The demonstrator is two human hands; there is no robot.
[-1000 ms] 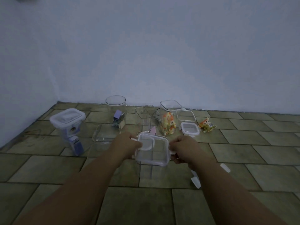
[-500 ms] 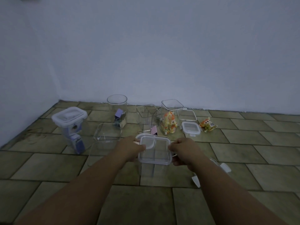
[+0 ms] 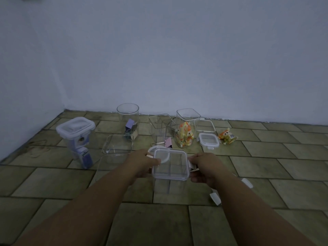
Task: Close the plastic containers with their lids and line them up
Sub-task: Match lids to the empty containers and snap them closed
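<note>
A clear square container (image 3: 169, 185) stands on the floor tiles in front of me with a clear square lid (image 3: 170, 164) on top. My left hand (image 3: 144, 162) grips the lid's left edge at its clip. My right hand (image 3: 206, 167) grips the right edge, fingers curled round the white side clip. A closed tall container (image 3: 76, 137) with a white lid stands at the left. Behind are an open round jar (image 3: 128, 119), an open square container (image 3: 159, 126) and an open container of orange-yellow packets (image 3: 186, 130).
A low clear open tub (image 3: 117, 146) lies left of my hands. A round white lid (image 3: 159, 152) peeks behind the held lid. A small square lid (image 3: 209, 140), a loose snack packet (image 3: 227, 136), a pink binder clip (image 3: 167, 142) and another lid (image 3: 205, 126) lie near the wall.
Both hands with the lid have come down and slightly nearer, and the lid now sits level on the container top.
</note>
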